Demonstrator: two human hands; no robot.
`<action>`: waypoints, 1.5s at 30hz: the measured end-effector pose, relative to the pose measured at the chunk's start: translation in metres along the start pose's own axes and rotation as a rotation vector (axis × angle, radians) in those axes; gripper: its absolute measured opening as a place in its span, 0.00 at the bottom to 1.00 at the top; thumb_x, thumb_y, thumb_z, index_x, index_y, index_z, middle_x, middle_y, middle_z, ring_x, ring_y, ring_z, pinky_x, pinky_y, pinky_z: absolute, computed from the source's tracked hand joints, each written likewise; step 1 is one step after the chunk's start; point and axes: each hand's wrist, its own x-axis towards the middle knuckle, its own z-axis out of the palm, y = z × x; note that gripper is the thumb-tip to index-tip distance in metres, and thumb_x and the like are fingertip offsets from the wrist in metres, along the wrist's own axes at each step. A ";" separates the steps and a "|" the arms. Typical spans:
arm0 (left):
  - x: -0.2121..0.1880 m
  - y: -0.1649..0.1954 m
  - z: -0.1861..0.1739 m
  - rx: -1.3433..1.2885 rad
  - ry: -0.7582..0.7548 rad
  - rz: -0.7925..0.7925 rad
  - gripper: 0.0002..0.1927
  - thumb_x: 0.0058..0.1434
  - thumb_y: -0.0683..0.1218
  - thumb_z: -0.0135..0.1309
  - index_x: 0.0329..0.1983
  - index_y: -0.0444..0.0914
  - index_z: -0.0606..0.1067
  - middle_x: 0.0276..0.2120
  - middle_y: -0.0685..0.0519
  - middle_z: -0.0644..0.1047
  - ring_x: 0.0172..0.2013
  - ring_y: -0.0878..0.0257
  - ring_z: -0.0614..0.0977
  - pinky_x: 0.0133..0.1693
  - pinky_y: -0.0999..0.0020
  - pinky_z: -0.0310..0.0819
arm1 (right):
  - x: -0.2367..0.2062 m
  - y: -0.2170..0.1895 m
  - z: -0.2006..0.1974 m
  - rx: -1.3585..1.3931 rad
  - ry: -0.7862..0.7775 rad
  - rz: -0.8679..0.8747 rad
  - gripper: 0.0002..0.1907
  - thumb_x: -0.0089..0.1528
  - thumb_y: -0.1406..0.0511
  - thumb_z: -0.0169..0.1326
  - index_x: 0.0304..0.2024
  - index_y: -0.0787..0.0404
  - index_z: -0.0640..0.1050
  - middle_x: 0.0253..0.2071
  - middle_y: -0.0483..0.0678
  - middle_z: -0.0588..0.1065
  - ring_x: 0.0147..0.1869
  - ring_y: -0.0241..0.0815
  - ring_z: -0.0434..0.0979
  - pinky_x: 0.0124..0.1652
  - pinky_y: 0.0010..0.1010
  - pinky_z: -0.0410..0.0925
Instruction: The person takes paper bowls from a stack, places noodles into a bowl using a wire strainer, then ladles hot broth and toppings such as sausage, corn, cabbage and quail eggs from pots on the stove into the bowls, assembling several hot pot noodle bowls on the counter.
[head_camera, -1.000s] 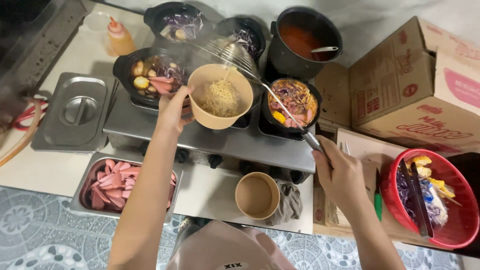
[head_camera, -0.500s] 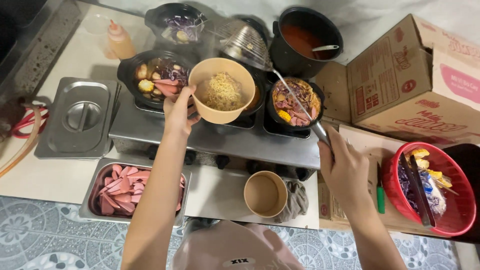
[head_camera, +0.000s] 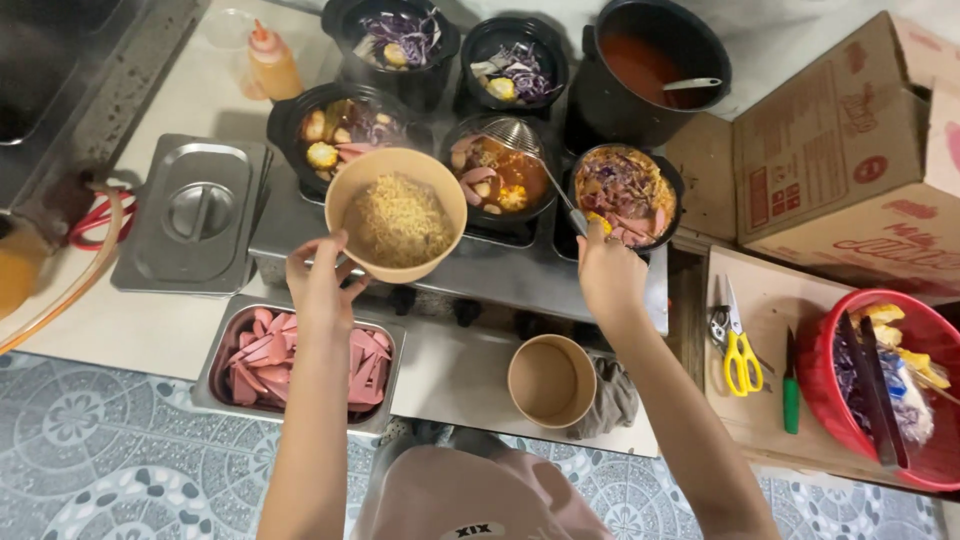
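My left hand (head_camera: 322, 285) grips the near rim of a tan paper bowl (head_camera: 398, 214) full of yellow noodles, held above the steel stove top (head_camera: 520, 272). My right hand (head_camera: 607, 272) is closed on the handle of a wire strainer ladle (head_camera: 512, 137), whose mesh head rests over a black pot of orange broth with sausage pieces and corn (head_camera: 497, 178). The bowl sits just left of that pot.
Several other black pots (head_camera: 628, 190) of vegetables and broth crowd the stove. A steel tray of sliced pink sausage (head_camera: 262, 360), a lidded steel tray (head_camera: 195, 212), an empty paper bowl (head_camera: 550, 380), yellow scissors (head_camera: 740, 350), a red basket (head_camera: 880, 385) and cardboard boxes (head_camera: 850, 160) surround it.
The noodle bowl has come down and toward me, away from the pots. The strainer ladle has swung left from the right-hand pot to the middle pot.
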 end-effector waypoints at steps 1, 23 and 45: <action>-0.004 -0.001 -0.005 -0.002 -0.002 0.000 0.29 0.54 0.50 0.64 0.52 0.38 0.63 0.46 0.48 0.72 0.45 0.55 0.79 0.42 0.50 0.77 | 0.000 -0.002 0.006 0.012 0.009 -0.012 0.16 0.70 0.56 0.51 0.51 0.60 0.73 0.25 0.55 0.77 0.26 0.56 0.79 0.26 0.46 0.71; -0.030 -0.018 -0.029 -0.049 -0.038 -0.019 0.30 0.55 0.49 0.65 0.54 0.37 0.62 0.48 0.45 0.73 0.46 0.54 0.79 0.41 0.53 0.75 | 0.053 0.023 -0.072 -0.140 -0.177 -0.113 0.17 0.71 0.53 0.47 0.49 0.58 0.78 0.27 0.53 0.78 0.31 0.57 0.82 0.30 0.49 0.73; -0.034 -0.031 -0.024 0.007 -0.005 -0.090 0.31 0.53 0.49 0.65 0.55 0.38 0.62 0.48 0.45 0.74 0.47 0.55 0.79 0.42 0.54 0.76 | 0.057 0.041 -0.039 0.829 -1.008 0.538 0.27 0.69 0.52 0.42 0.37 0.71 0.76 0.16 0.44 0.61 0.15 0.35 0.51 0.17 0.31 0.48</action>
